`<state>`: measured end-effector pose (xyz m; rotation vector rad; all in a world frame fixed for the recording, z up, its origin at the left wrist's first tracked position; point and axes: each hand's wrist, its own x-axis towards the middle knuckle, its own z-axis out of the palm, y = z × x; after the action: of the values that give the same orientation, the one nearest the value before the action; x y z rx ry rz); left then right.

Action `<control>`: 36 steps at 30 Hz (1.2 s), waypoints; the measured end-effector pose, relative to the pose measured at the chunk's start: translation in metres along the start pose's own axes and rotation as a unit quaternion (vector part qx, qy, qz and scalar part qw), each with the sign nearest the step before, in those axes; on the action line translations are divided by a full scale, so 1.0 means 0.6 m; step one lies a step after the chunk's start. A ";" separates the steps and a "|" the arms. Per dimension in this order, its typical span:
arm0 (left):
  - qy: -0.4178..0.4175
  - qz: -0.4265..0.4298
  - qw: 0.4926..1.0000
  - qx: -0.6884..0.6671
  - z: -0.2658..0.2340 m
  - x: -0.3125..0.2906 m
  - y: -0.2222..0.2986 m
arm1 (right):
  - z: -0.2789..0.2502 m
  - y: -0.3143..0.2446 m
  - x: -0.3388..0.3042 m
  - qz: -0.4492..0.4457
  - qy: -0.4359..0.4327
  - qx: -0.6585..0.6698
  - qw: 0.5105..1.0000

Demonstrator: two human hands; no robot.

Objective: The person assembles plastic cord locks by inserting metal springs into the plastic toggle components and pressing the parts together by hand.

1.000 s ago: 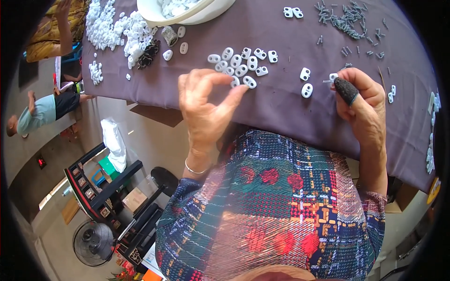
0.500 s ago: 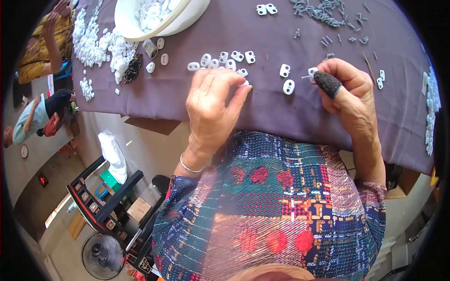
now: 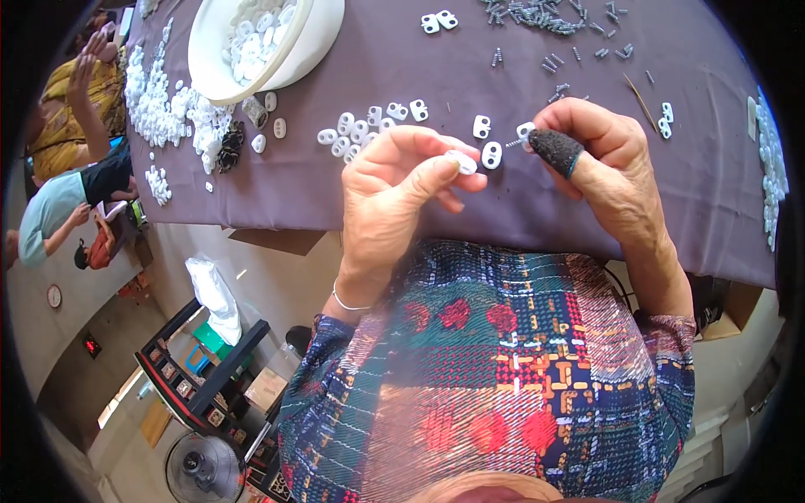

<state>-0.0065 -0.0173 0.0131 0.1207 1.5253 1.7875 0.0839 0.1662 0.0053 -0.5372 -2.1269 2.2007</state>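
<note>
My left hand [image 3: 386, 189] pinches a white oval plastic cord-lock shell [image 3: 462, 162] between thumb and forefinger. To its right, my right hand [image 3: 616, 163] grips a small white plastic cord-lock piece [image 3: 525, 130]; a thin metal spring [image 3: 514, 143] juts from it toward the left. A dark, rough cover [image 3: 556, 152] sits on the right thumb. Between the hands lie a two-holed white oval shell [image 3: 491, 155] and a smaller piece with a spring [image 3: 481, 127]. Beyond my left hand is a cluster of similar white shells [image 3: 359, 131], partly hidden by the fingers.
A white tub [image 3: 314, 46] of white parts stands at the far left, beside a heap of loose ones [image 3: 159, 105]. Grey springs [image 3: 541, 15] are scattered at the back. More white parts [image 3: 770, 176] line the right edge. Other people [image 3: 80, 105] are off to the left.
My left hand has lifted away from the white cluster and turned, bringing a white shell rightward. The right hand still holds its piece with the spring. The whole view has shifted slightly.
</note>
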 end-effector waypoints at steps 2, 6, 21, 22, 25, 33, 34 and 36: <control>-0.017 -0.036 0.997 -0.066 -0.003 0.003 -0.007 | -0.001 0.002 -0.003 -0.008 -0.002 -0.009 1.000; -0.005 -0.048 0.997 -0.064 0.002 0.004 -0.006 | 0.000 0.001 -0.004 -0.014 -0.006 0.007 1.000; -0.012 -0.051 0.998 -0.046 0.015 0.006 -0.010 | 0.010 0.000 -0.013 -0.023 -0.019 -0.015 0.999; -0.014 -0.057 0.997 -0.052 0.014 0.006 -0.009 | 0.009 -0.002 -0.012 -0.010 -0.021 -0.014 1.000; -0.019 -0.064 0.996 -0.056 0.012 0.011 -0.011 | 0.008 0.001 -0.008 -0.027 0.000 -0.031 0.999; 0.018 -0.006 0.998 0.055 0.005 0.006 -0.004 | 0.020 -0.003 0.002 -0.059 -0.012 -0.049 0.997; 0.026 0.011 0.997 0.071 0.010 0.003 0.000 | 0.015 -0.011 -0.002 -0.014 -0.016 -0.050 0.999; 0.039 0.088 0.988 0.117 0.015 0.005 -0.009 | 0.014 -0.010 -0.007 0.000 0.002 -0.015 1.000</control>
<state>-0.0011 -0.0086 0.0096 0.3133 1.8270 1.7577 0.0845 0.1574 0.0119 -0.5436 -2.1620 2.1689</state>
